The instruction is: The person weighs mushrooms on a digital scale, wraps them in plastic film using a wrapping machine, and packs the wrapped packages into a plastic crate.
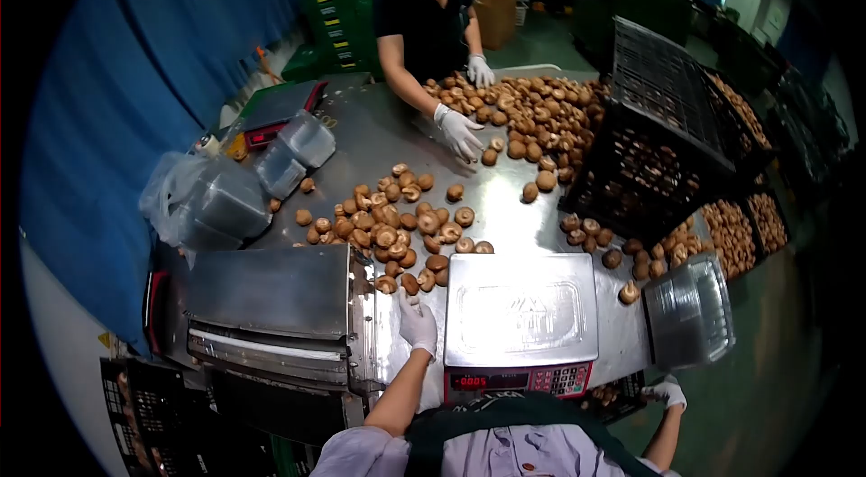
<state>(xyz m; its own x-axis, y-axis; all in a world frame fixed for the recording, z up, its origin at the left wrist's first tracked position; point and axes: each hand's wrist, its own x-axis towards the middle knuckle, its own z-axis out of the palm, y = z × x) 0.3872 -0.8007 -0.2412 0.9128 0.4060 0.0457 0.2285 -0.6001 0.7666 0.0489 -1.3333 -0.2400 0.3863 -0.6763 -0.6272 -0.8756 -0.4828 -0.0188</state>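
Observation:
My left hand [418,325], in a white glove, is at the near edge of a pile of brown mushrooms [388,229], left of a scale [521,310] with a bare metal plate and a red display. Its fingertips are by the nearest mushrooms; whether they pinch one cannot be made out. My right hand [666,393], also gloved, is low at the right, below a stack of clear plastic trays [690,310]. Its fingers look bent near a dark edge, and what they hold, if anything, is too small to tell.
Across the metal table [361,130], a co-worker's gloved hands [460,132] reach by a larger mushroom heap [550,116]. A tilted black crate [654,134] stands right. More clear trays [221,202] sit left, beside a metal-topped machine [271,288]. Mushroom crates [729,238] stand at the far right.

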